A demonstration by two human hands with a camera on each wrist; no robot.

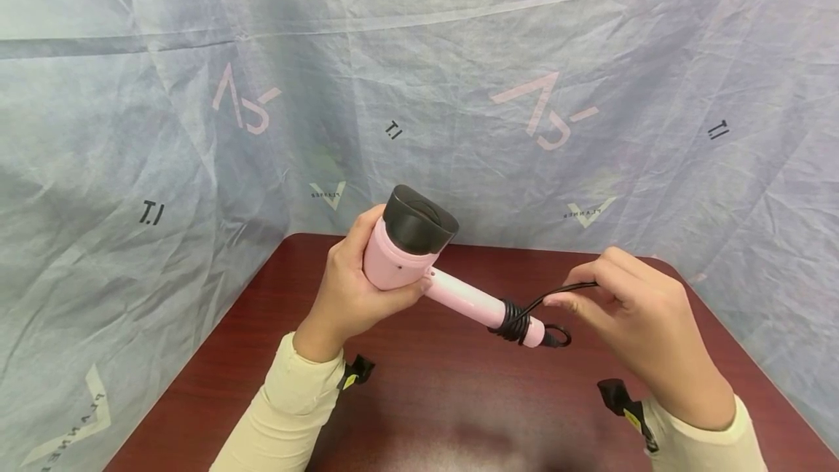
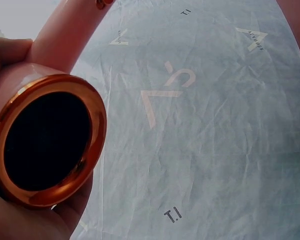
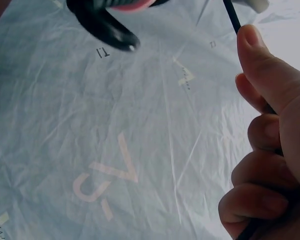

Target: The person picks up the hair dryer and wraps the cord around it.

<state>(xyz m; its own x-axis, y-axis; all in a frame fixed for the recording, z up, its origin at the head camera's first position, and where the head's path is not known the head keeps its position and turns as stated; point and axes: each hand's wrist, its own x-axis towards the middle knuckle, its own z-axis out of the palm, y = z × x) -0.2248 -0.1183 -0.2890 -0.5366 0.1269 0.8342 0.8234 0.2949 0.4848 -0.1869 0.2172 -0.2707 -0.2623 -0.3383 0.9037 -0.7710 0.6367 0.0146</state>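
Note:
A pink hair dryer (image 1: 467,299) with a black nozzle (image 1: 419,221) is held up over the table, its handle slanting down to the right. My left hand (image 1: 354,286) grips the dryer's barrel, thumb across the near side. In the left wrist view the copper-coloured ring (image 2: 97,135) at the barrel's rear faces the camera. Several turns of black power cord (image 1: 513,321) wrap the handle's lower end, with a small loop at the tip. My right hand (image 1: 639,319) pinches the cord's free stretch between thumb and fingers; its other fingers (image 3: 260,165) curl around the cord lower down.
A dark red wooden table (image 1: 459,399) lies below both hands. Grey printed cloth (image 1: 446,93) hangs behind it and along both sides. Black straps with small mounts (image 1: 357,372) sit at each wrist, over cream sleeves (image 1: 288,399).

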